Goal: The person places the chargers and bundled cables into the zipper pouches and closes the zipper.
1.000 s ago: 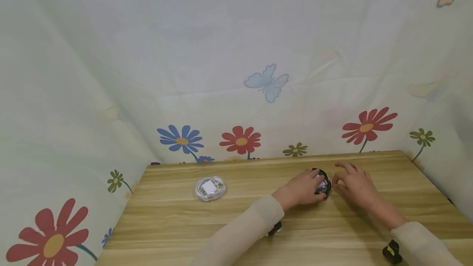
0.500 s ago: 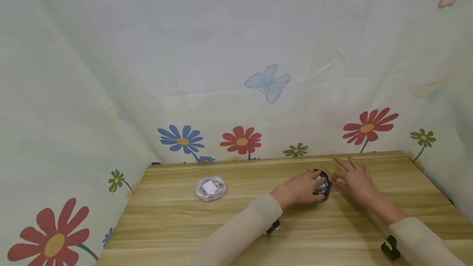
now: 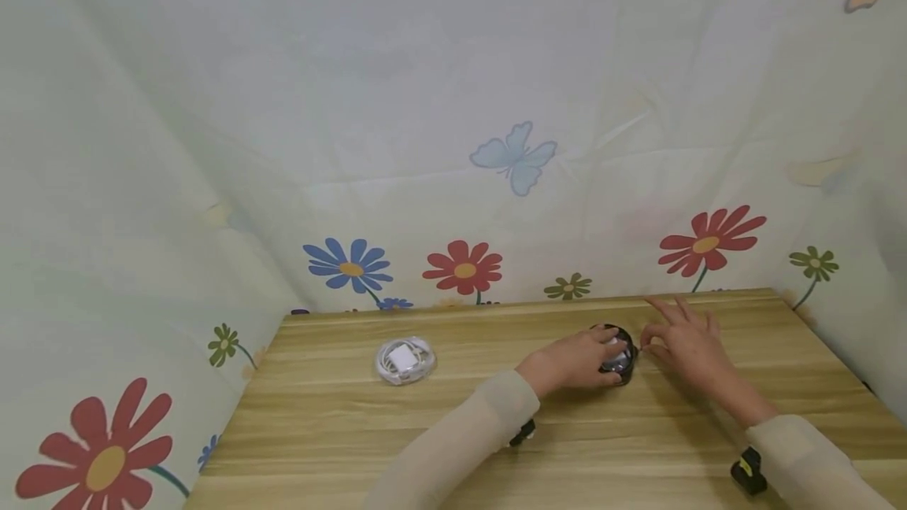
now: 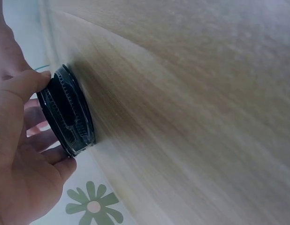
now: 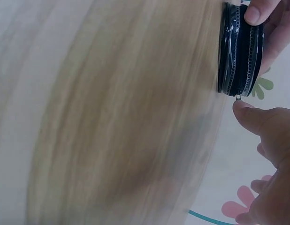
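Observation:
A small round black zippered case (image 3: 627,367) with a clear top sits toward the back right of the wooden table. My left hand (image 3: 572,362) grips it from the left, fingers over the top and thumb on the near side. In the left wrist view the zipper gap in the case's side (image 4: 70,108) stands open between two rows of teeth. To the right of the case, my right hand (image 3: 693,349) pinches the small zipper pull (image 5: 238,97) between thumb and index finger. Its other fingers are spread. What the case holds is hard to make out.
A coiled white cable with a white charger block (image 3: 404,360) lies in a clear round case at the table's left. A floral cloth (image 3: 510,227) hangs behind the wooden table (image 3: 326,431). Dark devices are strapped at both wrists.
My right hand's thumb and index finger have closed on the zipper pull and drawn slightly to the right, while its other fingers spread. My left hand stays on the case.

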The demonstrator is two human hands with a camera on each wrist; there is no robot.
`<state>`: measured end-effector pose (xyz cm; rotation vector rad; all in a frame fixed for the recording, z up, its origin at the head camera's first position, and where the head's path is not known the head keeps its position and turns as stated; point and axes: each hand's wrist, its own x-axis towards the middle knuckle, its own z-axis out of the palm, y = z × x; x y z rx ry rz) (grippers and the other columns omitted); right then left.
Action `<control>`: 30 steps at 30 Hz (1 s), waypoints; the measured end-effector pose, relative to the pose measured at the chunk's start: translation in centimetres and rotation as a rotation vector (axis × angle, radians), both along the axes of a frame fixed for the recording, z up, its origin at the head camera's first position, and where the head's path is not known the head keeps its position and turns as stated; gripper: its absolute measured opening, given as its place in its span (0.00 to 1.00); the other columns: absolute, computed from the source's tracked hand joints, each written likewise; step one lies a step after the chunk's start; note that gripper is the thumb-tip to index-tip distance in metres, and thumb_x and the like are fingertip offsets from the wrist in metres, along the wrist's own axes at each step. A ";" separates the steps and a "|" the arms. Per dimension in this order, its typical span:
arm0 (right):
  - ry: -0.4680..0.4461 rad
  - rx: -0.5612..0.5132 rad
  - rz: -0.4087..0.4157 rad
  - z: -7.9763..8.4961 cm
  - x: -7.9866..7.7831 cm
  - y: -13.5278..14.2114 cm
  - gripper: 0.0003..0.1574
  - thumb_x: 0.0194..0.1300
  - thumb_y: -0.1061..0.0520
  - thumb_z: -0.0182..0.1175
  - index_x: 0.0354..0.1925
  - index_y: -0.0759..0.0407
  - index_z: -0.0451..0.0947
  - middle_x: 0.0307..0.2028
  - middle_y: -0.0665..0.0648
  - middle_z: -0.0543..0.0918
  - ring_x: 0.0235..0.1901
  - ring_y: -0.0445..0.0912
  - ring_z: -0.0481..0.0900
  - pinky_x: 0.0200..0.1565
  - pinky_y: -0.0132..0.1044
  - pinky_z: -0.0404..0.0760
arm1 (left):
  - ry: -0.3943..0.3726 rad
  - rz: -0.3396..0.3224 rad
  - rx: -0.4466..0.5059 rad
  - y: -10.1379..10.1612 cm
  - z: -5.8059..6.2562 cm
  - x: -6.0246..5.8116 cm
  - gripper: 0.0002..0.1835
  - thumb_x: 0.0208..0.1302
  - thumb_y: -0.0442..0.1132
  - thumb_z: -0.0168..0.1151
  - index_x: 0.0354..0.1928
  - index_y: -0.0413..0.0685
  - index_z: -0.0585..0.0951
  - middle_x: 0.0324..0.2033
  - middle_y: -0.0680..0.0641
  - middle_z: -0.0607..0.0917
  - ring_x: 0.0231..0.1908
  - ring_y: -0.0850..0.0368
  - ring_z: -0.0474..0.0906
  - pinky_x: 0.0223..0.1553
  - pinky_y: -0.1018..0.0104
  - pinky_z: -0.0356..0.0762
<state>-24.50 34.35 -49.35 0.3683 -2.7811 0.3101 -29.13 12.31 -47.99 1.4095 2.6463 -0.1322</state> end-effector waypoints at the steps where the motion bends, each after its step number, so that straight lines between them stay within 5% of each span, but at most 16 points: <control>1: 0.000 -0.002 -0.005 0.0 0.0 0.0 0.11 0.59 0.62 0.73 0.29 0.45 0.84 0.71 0.67 0.66 0.69 0.77 0.55 0.56 0.88 0.49 | 0.001 -0.007 0.000 0.0 0.0 0.0 0.34 0.75 0.63 0.50 0.79 0.66 0.60 0.79 0.55 0.56 0.78 0.57 0.51 0.74 0.70 0.54; 19: 0.035 -0.002 -0.057 -0.1 -1.2 -0.3 0.06 0.62 0.57 0.72 0.31 0.46 0.85 0.68 0.67 0.69 0.68 0.73 0.58 0.57 0.86 0.52 | -0.057 -0.114 -0.039 -0.5 0.0 -0.4 0.35 0.76 0.61 0.51 0.80 0.67 0.56 0.80 0.57 0.50 0.79 0.58 0.43 0.74 0.73 0.50; 25: 0.045 -0.005 -0.044 -0.1 -1.0 -0.2 0.09 0.59 0.58 0.74 0.29 0.45 0.84 0.67 0.68 0.69 0.66 0.72 0.60 0.54 0.84 0.58 | 0.037 -0.139 -0.069 -0.4 0.0 -0.6 0.35 0.77 0.53 0.54 0.80 0.63 0.57 0.80 0.56 0.51 0.79 0.56 0.44 0.76 0.70 0.47; 30: 0.053 -0.035 -0.013 -0.1 -0.3 -0.3 0.11 0.57 0.60 0.75 0.28 0.44 0.84 0.66 0.69 0.70 0.63 0.73 0.63 0.52 0.84 0.61 | 0.082 -0.080 -0.010 -0.7 -0.1 -0.8 0.33 0.74 0.44 0.61 0.77 0.65 0.62 0.78 0.60 0.56 0.79 0.57 0.48 0.76 0.65 0.52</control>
